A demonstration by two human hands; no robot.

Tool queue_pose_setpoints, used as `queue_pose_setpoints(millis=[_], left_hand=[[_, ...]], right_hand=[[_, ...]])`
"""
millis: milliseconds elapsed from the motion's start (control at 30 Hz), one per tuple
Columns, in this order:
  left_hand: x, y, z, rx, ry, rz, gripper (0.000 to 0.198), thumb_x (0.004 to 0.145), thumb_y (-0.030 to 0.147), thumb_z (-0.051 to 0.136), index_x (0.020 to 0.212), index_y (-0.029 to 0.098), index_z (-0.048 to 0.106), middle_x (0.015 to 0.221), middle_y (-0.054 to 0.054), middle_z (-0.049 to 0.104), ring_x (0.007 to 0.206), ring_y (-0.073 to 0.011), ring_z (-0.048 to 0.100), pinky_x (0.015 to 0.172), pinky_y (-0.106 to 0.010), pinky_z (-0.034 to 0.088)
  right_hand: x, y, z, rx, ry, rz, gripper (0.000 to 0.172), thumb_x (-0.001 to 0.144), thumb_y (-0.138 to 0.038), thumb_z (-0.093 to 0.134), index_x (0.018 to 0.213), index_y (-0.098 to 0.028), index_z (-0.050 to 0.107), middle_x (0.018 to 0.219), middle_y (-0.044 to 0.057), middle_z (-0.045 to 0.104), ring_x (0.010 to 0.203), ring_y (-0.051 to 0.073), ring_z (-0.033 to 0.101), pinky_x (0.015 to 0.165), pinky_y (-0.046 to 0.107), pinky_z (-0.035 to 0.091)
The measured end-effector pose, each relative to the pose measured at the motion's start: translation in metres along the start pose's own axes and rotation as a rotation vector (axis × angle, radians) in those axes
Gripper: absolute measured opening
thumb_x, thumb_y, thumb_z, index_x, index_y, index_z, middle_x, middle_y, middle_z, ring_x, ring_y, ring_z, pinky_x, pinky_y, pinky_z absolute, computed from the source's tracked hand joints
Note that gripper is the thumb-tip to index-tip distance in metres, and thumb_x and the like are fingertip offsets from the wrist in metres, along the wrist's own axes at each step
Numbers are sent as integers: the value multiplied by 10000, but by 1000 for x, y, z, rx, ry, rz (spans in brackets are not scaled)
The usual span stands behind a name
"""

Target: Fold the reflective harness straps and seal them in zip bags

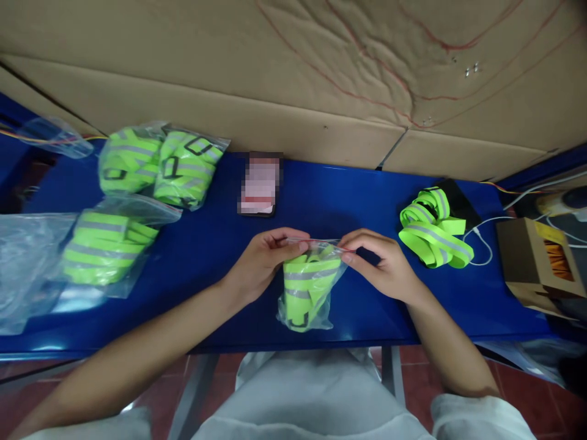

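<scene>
Between my hands is a clear zip bag (328,318) with a folded neon-yellow reflective strap (305,284) inside, near the table's front edge. My left hand (263,260) pinches the left end of the bag's red-lined top. At the right end of the same seal, my right hand (378,260) grips between thumb and fingers. The bag's mouth is drawn out straight between them; whether the seal is closed all along I cannot tell. A loose neon-yellow reflective strap (433,235) lies in loops to the right of my right hand.
On the left of the blue table (348,189) lie several bagged neon straps (110,247) and flat clear bags (27,269). A phone (260,183) lies at the back. To the right are a black flat object (461,201), a white cable (488,244) and an open cardboard box (523,256).
</scene>
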State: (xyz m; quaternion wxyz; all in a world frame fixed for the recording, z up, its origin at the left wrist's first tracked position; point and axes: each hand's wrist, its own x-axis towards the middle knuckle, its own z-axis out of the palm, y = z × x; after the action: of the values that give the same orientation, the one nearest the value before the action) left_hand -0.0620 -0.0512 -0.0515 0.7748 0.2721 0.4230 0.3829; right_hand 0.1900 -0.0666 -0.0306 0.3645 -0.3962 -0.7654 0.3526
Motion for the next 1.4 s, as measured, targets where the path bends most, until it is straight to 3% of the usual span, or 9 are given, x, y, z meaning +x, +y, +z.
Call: queue_pose_setpoints(millis=[100, 267, 333, 467, 600, 867, 1133, 1300, 1400], left_hand=[[1, -6, -1, 55, 20, 26, 287, 714, 317, 965, 893, 164, 801, 855, -32, 823, 711, -106, 733, 683, -171, 567], [-3, -3, 0, 184, -25, 164, 313, 835, 373, 877, 1080, 200, 788, 914, -37, 833, 798, -129, 766, 746, -186, 576], [-6, 3, 1, 257, -43, 228, 352, 872, 377, 843, 1172, 206, 773, 948, -44, 836, 866, -148, 781, 787, -193, 580], [-13, 12, 1, 320, -54, 261, 421, 888, 370, 827, 1269, 214, 739, 993, -56, 836, 930, -175, 787, 834, -218, 591], [-13, 17, 0, 297, -12, 291, 350, 868, 346, 842, 1190, 228, 775, 946, -36, 833, 869, -168, 776, 802, -224, 591], [-8, 22, -5, 223, 41, 397, 279, 857, 291, 851, 1114, 240, 754, 871, -26, 818, 809, -180, 766, 801, -266, 592], [-13, 17, 0, 156, -46, 322, 290, 871, 323, 837, 1128, 235, 736, 956, -41, 808, 866, -175, 753, 805, -251, 575], [-4, 9, -4, 98, -217, 200, 688, 702, 311, 959, 1332, 271, 683, 1156, -44, 764, 1050, -207, 735, 893, -265, 587], [0, 4, -6, 126, -236, 57, 747, 697, 257, 954, 1377, 255, 647, 1323, -96, 730, 1196, -271, 707, 1001, -339, 576]], right_hand=[[-2, 1, 4, -73, -42, 14, 30, 996, -223, 687, 1021, -226, 702, 936, 9, 754, 808, 124, 686, 762, 272, 529], [-5, -1, 0, -82, 11, 58, 31, 988, -233, 704, 1002, -243, 729, 864, -16, 728, 709, 99, 617, 674, 242, 496], [-6, -1, -4, -75, 69, 105, 72, 973, -246, 726, 1043, -260, 735, 846, -19, 700, 724, 108, 607, 703, 252, 503], [-5, 5, -11, 5, 139, 197, 303, 915, -313, 793, 1198, -268, 693, 1046, 25, 661, 863, 142, 620, 803, 291, 534], [-3, 9, -12, 172, 34, 333, 194, 948, -409, 744, 935, -220, 700, 852, 6, 676, 743, 133, 613, 665, 262, 500], [-3, -2, -9, 76, 54, 179, 166, 988, -323, 698, 864, -218, 667, 846, 15, 711, 769, 146, 638, 709, 291, 506], [-5, -1, 1, 106, 102, 146, 59, 986, -278, 698, 1006, -222, 691, 877, -3, 740, 767, 121, 663, 720, 250, 534], [-7, 0, 10, 77, 100, 135, 104, 996, -275, 672, 916, -208, 669, 815, -10, 712, 717, 110, 636, 682, 241, 520], [-6, 0, 12, 33, 90, 139, 144, 994, -282, 662, 871, -208, 647, 769, -18, 684, 683, 109, 615, 656, 241, 510]])
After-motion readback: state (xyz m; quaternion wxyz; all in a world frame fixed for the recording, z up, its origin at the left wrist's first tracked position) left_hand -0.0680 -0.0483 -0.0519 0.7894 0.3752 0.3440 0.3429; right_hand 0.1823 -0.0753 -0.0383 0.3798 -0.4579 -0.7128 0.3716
